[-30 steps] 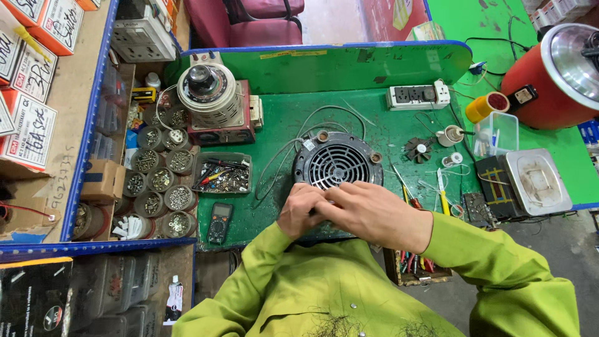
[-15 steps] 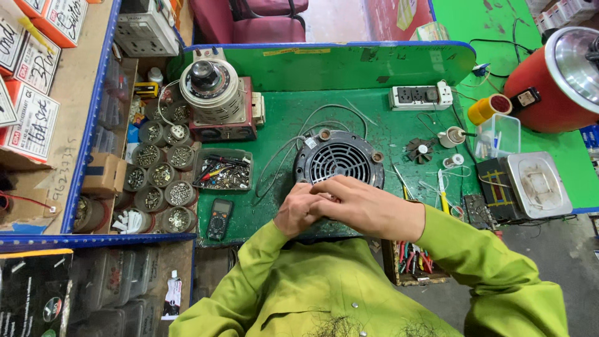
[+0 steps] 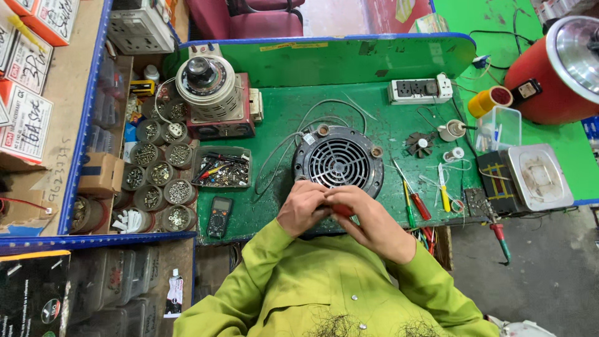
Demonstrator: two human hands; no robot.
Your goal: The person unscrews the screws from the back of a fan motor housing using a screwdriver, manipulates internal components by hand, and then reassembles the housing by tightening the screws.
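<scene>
Fingers point(image 3: 324, 209) of both hands curl together around a small red-handled tool point(image 3: 342, 210) at the green bench's point(image 3: 281, 118) near edge. Left hand point(image 3: 304, 208) and right hand point(image 3: 368, 221) touch. Just beyond the fingers lies a round black fan point(image 3: 339, 161). Far left of them, white-and-red labelled boxes point(image 3: 25, 118) line a shelf.

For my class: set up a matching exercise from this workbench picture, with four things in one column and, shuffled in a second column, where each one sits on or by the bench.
Things:
1. round black fan
2. white power strip
3. multimeter
4. red cooker

Places:
A. off the bench's right end
B. near edge, left of the hands
C. middle of the bench, just beyond the left hand and right hand
D. far edge, against the green back panel

Pairs: 1-C, 2-D, 3-B, 4-A
</scene>
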